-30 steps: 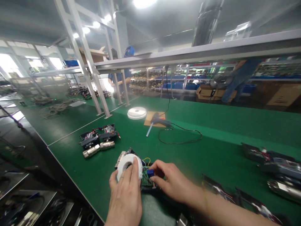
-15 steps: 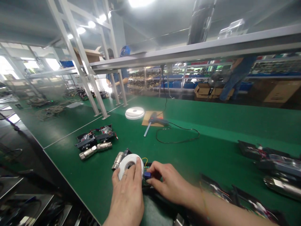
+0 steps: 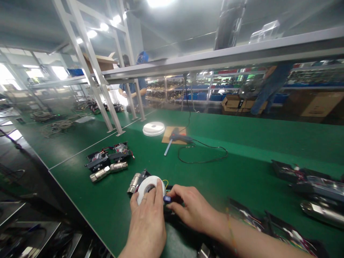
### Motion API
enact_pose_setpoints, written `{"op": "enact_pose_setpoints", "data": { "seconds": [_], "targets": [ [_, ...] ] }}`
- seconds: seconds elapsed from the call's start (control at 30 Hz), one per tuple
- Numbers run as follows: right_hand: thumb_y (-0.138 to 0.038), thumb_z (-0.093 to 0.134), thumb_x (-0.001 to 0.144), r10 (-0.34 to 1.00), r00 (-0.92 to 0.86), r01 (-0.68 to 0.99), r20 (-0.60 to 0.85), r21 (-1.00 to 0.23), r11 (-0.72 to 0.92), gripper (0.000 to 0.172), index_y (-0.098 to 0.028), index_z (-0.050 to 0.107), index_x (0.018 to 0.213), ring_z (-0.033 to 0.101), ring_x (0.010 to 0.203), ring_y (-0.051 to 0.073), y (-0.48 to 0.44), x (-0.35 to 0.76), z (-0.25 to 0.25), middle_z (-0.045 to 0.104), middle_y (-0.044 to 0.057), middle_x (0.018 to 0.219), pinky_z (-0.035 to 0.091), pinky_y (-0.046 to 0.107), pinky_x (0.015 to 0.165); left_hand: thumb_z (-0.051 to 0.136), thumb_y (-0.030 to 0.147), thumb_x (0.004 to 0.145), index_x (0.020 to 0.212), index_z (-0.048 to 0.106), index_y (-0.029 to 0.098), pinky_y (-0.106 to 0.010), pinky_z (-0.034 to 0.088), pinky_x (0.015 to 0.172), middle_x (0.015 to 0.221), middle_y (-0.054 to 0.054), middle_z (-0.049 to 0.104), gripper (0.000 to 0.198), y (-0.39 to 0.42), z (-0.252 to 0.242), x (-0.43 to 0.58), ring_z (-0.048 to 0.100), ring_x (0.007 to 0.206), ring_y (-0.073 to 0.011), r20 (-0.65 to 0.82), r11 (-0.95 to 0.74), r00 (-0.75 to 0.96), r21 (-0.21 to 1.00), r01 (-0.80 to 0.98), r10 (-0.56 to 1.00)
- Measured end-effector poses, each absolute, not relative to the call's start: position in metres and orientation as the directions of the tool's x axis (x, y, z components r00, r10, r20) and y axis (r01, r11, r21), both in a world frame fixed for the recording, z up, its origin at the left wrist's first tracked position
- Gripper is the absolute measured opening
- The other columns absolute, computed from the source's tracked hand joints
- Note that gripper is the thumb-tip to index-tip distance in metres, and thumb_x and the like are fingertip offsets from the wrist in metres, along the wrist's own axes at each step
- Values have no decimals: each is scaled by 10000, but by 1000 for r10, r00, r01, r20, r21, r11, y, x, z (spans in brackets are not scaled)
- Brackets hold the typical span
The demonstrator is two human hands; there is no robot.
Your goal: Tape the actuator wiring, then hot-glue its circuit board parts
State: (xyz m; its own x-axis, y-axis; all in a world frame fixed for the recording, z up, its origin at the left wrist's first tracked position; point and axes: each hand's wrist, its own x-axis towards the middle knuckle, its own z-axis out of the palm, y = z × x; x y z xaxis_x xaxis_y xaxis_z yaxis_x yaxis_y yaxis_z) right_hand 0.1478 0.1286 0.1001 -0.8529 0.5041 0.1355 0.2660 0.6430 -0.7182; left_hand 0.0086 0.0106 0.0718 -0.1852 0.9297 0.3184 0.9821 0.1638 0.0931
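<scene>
My left hand [image 3: 149, 218] lies over a roll of white tape [image 3: 143, 191], its fingers closed on the ring and reaching into the core. The roll is over a dark device with a metal valve body [image 3: 133, 183] at its left end and a thin yellow wire [image 3: 166, 183] behind. My right hand [image 3: 188, 206] pinches a small blue block-shaped part [image 3: 167, 199] between thumb and forefinger, right beside the roll's edge. My fingers and the roll hide much of the device.
Beyond my hands, a glue gun [image 3: 180, 137] rests on a cardboard piece [image 3: 168, 133], near a white disc-shaped stack [image 3: 153, 128]. Valve assemblies [image 3: 110, 159] lie left; more open dark units [image 3: 309, 182] lie right. A shelf beam [image 3: 204, 61] crosses above. A person [image 3: 134, 91] stands behind the bench.
The white roll and my left hand have shifted slightly right. The blue part has tilted and moved slightly left in my right hand's pinch.
</scene>
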Motion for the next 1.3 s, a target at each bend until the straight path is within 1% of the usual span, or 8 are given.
{"op": "enact_pose_setpoints", "data": {
  "seconds": [0.2, 0.4, 0.53, 0.7, 0.83, 0.97, 1.1, 1.3],
  "targets": [
    [-150, 639, 830, 530, -836, 287, 145, -707, 646, 28, -176, 646, 825, 652, 769, 197, 128, 146, 102, 728, 60, 831, 410, 270, 681, 360, 18, 861, 1548, 109, 123, -505, 303, 1022, 1237, -147, 638, 739, 13, 70, 18, 606, 1112, -250, 428, 177, -188, 66, 982, 884],
    [-182, 706, 715, 682, -730, 245, -39, -947, 207, 78, -186, 629, 726, 575, 638, 150, 130, 142, 101, 666, -4, 676, 380, 253, 593, 357, 82, 969, 1540, 136, 108, -492, 273, 1020, 1231, -154, 661, 613, 17, 73, 32, 655, 1032, -218, 642, 238, -242, 96, 967, 727],
    [-250, 674, 723, 670, -727, 233, -152, -972, 33, 131, -196, 559, 755, 572, 540, 131, 134, 136, 94, 613, -30, 595, 438, 243, 543, 485, 113, 952, 1521, 181, 40, -512, 303, 1054, 1121, -183, 694, 649, 17, 65, 40, 674, 961, -237, 787, 245, -257, 138, 960, 561],
    [-292, 631, 747, 690, -693, 252, -211, -967, -42, 158, -200, 503, 766, 561, 505, 115, 146, 136, 88, 607, -29, 607, 449, 244, 539, 590, 116, 902, 1522, 205, 45, -507, 404, 1027, 1179, -238, 636, 733, 4, 62, 27, 607, 1071, -279, 882, 220, -278, 206, 954, 381],
    [-250, 641, 755, 658, -734, 267, -168, -962, 53, 112, -164, 596, 811, 553, 583, 129, 150, 140, 92, 609, -16, 655, 440, 258, 592, 550, 228, 936, 1485, 328, 53, -522, 425, 965, 1228, -258, 608, 617, -8, 59, 2, 620, 1013, -309, 892, 283, -278, 180, 942, 357],
    [-199, 633, 815, 608, -792, 284, -58, -916, 283, 108, -156, 696, 891, 593, 780, 177, 149, 143, 103, 686, 33, 825, 430, 305, 748, 608, 427, 891, 1475, 323, 6, -607, 395, 977, 1179, -277, 613, 774, -7, 44, 0, 611, 1032, -371, 843, 425, -293, 87, 901, 450],
    [-166, 567, 907, 471, -879, 306, 73, -672, 674, 176, -165, 716, 1001, 595, 936, 227, 147, 145, 110, 709, 74, 954, 424, 348, 831, 618, 502, 862, 1480, 307, -1, -647, 363, 1014, 1174, -277, 579, 855, 0, 29, 10, 592, 1023, -358, 813, 440, -269, 18, 898, 516],
    [-140, 588, 902, 369, -929, 329, -16, -489, 808, 171, -165, 732, 991, 599, 896, 218, 147, 143, 107, 709, 78, 916, 442, 312, 782, 521, 571, 919, 1513, 220, 12, -686, 339, 1017, 1189, -276, 550, 870, 0, 21, 13, 573, 1036, -356, 743, 397, -236, -42, 917, 626]
  ]
}}
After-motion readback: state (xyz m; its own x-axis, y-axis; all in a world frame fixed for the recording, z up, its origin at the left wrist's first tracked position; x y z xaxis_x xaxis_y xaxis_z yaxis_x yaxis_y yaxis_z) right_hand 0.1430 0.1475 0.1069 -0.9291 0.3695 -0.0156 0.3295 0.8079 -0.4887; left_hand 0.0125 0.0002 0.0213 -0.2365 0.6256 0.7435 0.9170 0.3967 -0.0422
